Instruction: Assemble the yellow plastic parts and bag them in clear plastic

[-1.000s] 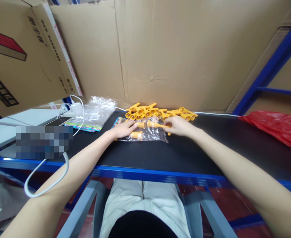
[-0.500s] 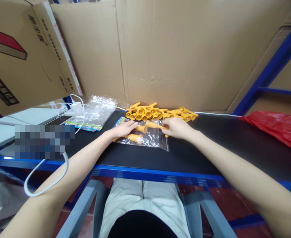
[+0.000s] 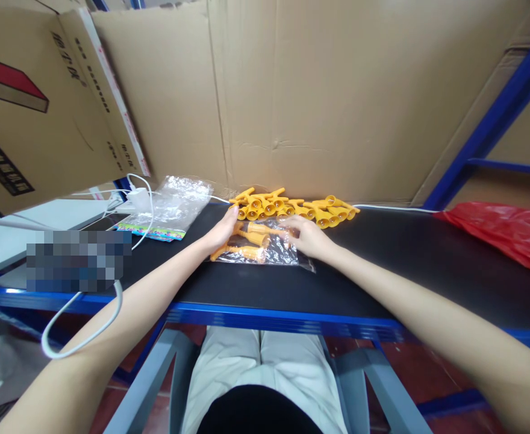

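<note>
A clear plastic bag [image 3: 283,253] lies flat on the black table. Inside it are several yellow-orange plastic pieces [image 3: 251,252], each with a flared cup at one end and a narrow stem. My left hand [image 3: 223,230] is closed around the bag's left end, thumb up, its other fingers mostly hidden. At the right end, my right hand [image 3: 311,237] has its fingers curled on the bag, by the stem of the upper piece. Behind the bag is a pile of similar yellow pieces [image 3: 269,206].
Other clear bags [image 3: 179,202] with colourful headers lie at the left, near a white charger [image 3: 139,199] and its cables. A red plastic bag [image 3: 500,232] rests at the right. Cardboard [image 3: 337,102] stands behind the table, whose front edge is blue [image 3: 283,316].
The upper yellow piece has moved left, further into the bag. My right hand has shifted slightly left and loosened its pinch on the stem. My left hand has turned thumb-up at the bag's end.
</note>
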`<state>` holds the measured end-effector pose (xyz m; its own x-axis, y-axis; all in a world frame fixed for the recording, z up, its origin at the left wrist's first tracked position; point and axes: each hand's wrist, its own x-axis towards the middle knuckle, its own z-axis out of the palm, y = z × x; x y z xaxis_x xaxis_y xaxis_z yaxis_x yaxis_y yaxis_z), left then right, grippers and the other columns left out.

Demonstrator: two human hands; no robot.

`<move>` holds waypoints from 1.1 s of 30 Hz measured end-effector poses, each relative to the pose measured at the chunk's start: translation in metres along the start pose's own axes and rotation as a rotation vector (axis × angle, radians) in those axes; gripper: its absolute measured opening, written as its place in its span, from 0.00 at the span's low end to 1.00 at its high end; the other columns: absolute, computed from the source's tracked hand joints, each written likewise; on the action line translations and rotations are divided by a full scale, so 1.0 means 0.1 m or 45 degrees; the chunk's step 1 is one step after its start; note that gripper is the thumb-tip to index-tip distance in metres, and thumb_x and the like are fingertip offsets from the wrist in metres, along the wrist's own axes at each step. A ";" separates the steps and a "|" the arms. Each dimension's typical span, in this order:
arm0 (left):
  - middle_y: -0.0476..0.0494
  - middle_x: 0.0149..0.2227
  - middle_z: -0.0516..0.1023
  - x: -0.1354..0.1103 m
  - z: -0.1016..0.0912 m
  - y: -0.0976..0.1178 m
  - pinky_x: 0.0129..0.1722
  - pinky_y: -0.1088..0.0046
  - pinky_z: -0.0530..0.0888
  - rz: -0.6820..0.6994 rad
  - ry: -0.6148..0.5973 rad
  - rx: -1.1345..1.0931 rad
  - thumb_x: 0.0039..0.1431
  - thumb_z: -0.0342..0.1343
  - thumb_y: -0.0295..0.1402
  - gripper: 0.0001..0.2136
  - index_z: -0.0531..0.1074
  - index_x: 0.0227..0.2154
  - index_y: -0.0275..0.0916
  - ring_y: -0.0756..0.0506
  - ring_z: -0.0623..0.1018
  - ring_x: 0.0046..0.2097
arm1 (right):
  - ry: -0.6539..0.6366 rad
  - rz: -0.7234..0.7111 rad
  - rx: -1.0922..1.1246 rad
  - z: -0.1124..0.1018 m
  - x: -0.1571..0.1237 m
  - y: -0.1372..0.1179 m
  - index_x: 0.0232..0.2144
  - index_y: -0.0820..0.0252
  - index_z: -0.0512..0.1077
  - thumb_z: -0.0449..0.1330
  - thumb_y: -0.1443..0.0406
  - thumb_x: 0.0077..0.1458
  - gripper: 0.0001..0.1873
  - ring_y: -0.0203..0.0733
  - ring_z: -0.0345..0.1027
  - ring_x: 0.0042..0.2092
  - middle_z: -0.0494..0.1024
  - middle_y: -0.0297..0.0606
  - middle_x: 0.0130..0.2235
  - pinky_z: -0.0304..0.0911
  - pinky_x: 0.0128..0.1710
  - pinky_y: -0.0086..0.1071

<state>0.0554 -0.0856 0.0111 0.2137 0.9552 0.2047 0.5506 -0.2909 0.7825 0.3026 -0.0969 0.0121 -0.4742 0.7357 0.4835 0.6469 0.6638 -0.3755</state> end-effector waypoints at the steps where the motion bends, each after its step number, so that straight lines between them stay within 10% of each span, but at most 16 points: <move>1: 0.45 0.65 0.53 0.00 -0.01 0.00 0.63 0.65 0.51 -0.034 0.099 0.022 0.63 0.23 0.48 0.28 0.52 0.60 0.42 0.44 0.50 0.66 | 0.028 0.047 0.102 0.04 0.01 0.03 0.41 0.62 0.72 0.58 0.67 0.51 0.13 0.37 0.69 0.35 0.71 0.45 0.46 0.64 0.38 0.33; 12: 0.39 0.64 0.55 0.00 -0.06 -0.02 0.55 0.63 0.64 -0.262 0.093 -0.170 0.61 0.22 0.51 0.32 0.54 0.59 0.39 0.41 0.58 0.63 | 0.004 0.669 0.616 0.03 0.02 -0.01 0.23 0.61 0.65 0.59 0.72 0.46 0.05 0.34 0.67 0.25 0.73 0.33 0.21 0.64 0.27 0.27; 26: 0.40 0.60 0.62 0.01 -0.06 -0.01 0.54 0.67 0.67 -0.236 0.059 -0.355 0.62 0.37 0.38 0.20 0.59 0.54 0.40 0.45 0.64 0.60 | 0.020 0.748 0.914 0.06 0.02 0.02 0.22 0.63 0.73 0.65 0.68 0.44 0.05 0.34 0.69 0.31 0.76 0.39 0.32 0.71 0.26 0.26; 33: 0.41 0.57 0.66 0.03 -0.06 -0.06 0.56 0.64 0.63 -0.129 0.168 0.066 0.58 0.40 0.38 0.21 0.64 0.52 0.39 0.42 0.66 0.58 | -0.162 0.668 0.649 0.03 0.03 -0.05 0.28 0.64 0.71 0.61 0.63 0.51 0.08 0.29 0.60 0.21 0.67 0.31 0.19 0.61 0.17 0.23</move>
<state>0.0483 -0.0802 0.0104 0.0488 0.9777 0.2042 0.6055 -0.1915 0.7725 0.2961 -0.0977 0.0129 -0.2647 0.9627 0.0560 0.4645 0.1782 -0.8675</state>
